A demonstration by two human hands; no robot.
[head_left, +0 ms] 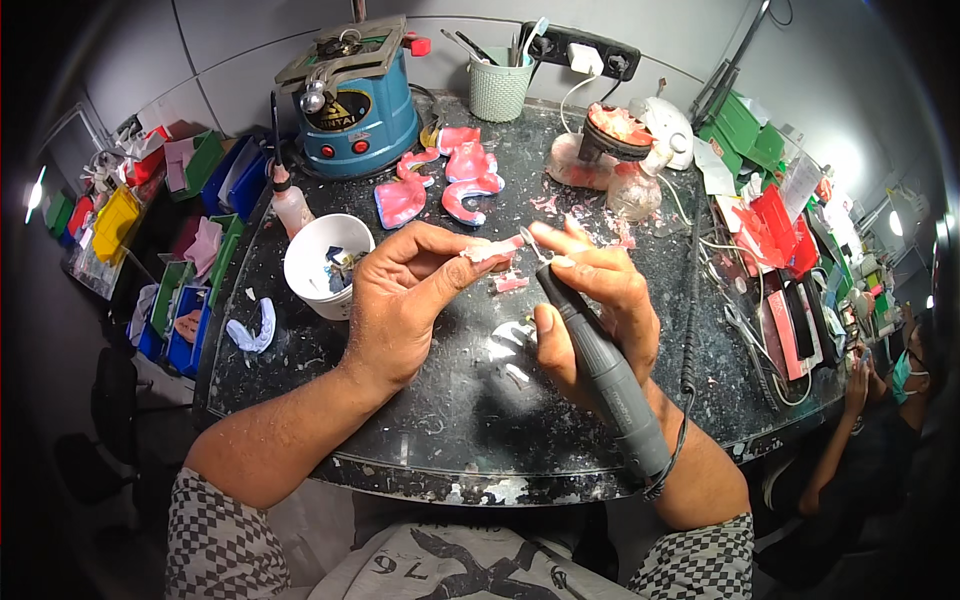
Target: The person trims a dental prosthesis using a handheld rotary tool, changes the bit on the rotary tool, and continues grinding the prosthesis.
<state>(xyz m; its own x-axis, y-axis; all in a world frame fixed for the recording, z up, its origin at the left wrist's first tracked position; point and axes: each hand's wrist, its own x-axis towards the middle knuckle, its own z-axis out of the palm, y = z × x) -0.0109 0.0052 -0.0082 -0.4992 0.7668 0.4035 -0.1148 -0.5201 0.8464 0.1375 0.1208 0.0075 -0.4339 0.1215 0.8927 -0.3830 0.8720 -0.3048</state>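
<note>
Over the middle of the dark table (pixel 450 440), my left hand (pixel 400 305) pinches a small pink piece (pixel 495 250) with a pale end between thumb and fingers. My right hand (pixel 610 300) is wrapped around a black rotary handpiece (pixel 612 385). Its small round tip (pixel 530 237) is at the far end of the pink piece; whether they touch I cannot tell. A coiled cord (pixel 688 320) runs from the handpiece's rear. Just below the held piece lies a pink fragment (pixel 510 284).
Left stand a white tub (pixel 305 250), a pale arch-shaped piece (pixel 253 327) and a dropper bottle (pixel 291 207). Behind are a blue machine (pixel 385 110), pink arch-shaped pieces (pixel 466 165) and a green cup of tools (pixel 500 92). Glass jars (pixel 632 190) stand right; a person (pixel 885 390) sits beyond.
</note>
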